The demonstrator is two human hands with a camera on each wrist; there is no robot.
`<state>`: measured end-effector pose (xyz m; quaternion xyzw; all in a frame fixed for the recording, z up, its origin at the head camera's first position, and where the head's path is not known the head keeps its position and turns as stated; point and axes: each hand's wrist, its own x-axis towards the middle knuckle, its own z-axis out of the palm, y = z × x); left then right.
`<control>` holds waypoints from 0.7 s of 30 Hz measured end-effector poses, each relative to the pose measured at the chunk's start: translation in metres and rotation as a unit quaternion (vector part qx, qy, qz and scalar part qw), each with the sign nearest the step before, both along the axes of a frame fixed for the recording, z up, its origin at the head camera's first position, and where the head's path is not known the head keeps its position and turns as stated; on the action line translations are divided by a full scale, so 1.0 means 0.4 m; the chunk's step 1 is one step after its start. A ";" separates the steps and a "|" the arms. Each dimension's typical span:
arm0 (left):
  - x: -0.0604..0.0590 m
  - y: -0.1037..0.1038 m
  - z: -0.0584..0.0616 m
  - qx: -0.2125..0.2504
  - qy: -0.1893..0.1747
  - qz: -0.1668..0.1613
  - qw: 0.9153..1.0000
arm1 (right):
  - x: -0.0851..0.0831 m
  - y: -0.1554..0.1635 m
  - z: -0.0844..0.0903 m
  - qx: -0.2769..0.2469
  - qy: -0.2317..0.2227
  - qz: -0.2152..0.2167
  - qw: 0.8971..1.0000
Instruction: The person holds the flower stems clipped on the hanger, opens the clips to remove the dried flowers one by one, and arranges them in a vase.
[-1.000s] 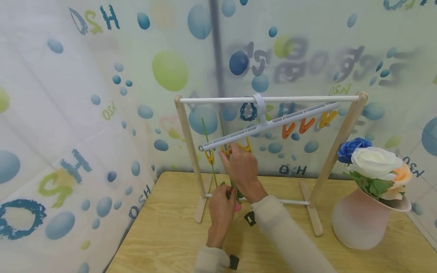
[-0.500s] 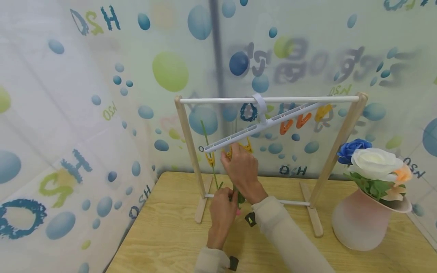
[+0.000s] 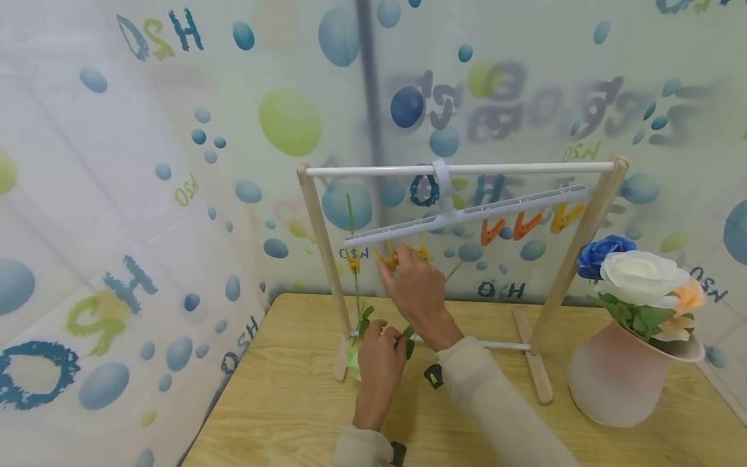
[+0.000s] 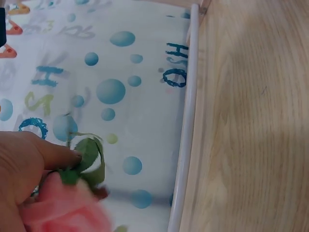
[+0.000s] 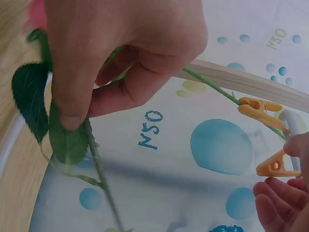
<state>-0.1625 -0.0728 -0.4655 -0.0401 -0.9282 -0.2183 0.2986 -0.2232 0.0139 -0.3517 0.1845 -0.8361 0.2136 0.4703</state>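
Note:
My left hand (image 3: 382, 357) pinches a pink artificial rose (image 4: 67, 208) at its leafy stem (image 5: 101, 179), just behind the bloom, with the flower head low. That stem slants off to the right behind my right hand (image 3: 417, 285). Thumb and fingers of the right hand pinch a yellow clothespin (image 5: 277, 166) on the left half of a pale hanger (image 3: 467, 214); the rose's stem lies apart from this clip. Beside it, another yellow clothespin (image 3: 353, 261) grips a green stem (image 3: 351, 211), whose pale green flower (image 3: 353, 363) hangs upside down, partly behind the left hand.
The hanger hooks over the white bar (image 3: 525, 168) of a wooden rack (image 3: 318, 227), its right end higher. Orange clothespins (image 3: 527, 225) and a yellow one (image 3: 566, 217) hang there. A pink-white vase (image 3: 613, 383) with flowers stands right on the wooden table (image 3: 280, 402).
The hanger has swung to a flatter tilt, its left end rising. The rose's stem now leans right, away from the clip. The pale green flower shows left of the left hand.

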 end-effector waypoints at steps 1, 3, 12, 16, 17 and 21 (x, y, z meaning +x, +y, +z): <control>0.001 0.001 -0.002 -0.004 0.006 -0.002 1.000 | 0.002 0.007 -0.004 0.006 -0.003 0.001 1.000; 0.003 0.003 -0.004 -0.011 0.007 -0.012 1.000 | 0.009 0.028 -0.015 0.024 -0.017 0.007 1.000; 0.018 -0.013 0.001 -0.055 0.014 -0.046 0.997 | 0.055 0.182 -0.111 0.185 -0.307 0.065 0.931; 0.016 -0.024 0.002 -0.068 0.041 -0.063 0.995 | 0.074 0.234 -0.150 0.206 -0.361 0.124 0.901; 0.015 -0.025 0.002 -0.070 0.047 -0.066 0.994 | 0.080 0.243 -0.157 0.207 -0.359 0.140 0.899; 0.014 -0.027 0.001 -0.080 0.065 -0.076 0.992 | 0.105 0.269 -0.175 0.205 -0.321 0.173 0.908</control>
